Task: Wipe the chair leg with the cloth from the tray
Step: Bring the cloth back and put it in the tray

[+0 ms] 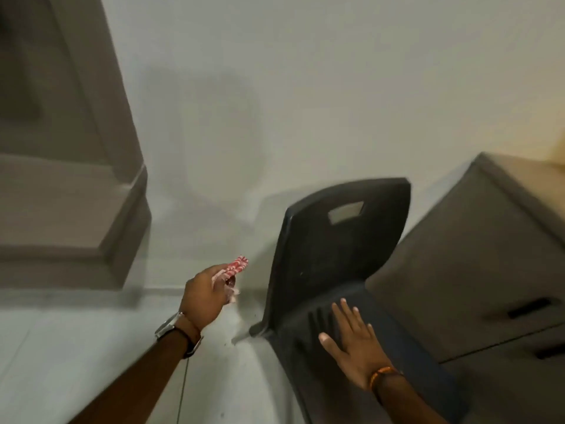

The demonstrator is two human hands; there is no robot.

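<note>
A dark grey plastic chair [336, 246] with a handle slot in its back stands against the white wall, right of centre. Its legs are hidden below the seat. My right hand [351, 344] lies flat on the seat with fingers spread, holding nothing. My left hand [203, 296] hovers left of the chair back, closed on a folded red-and-white cloth [236, 266] that sticks out above my fingers. A watch sits on my left wrist, an orange band on my right. No tray is in view.
A grey cabinet [477, 270] with dark handle slots stands directly right of the chair, touching it. A stepped grey plinth or door frame [91, 228] juts from the wall on the left. Pale tiled floor [76, 356] stretches below my left arm.
</note>
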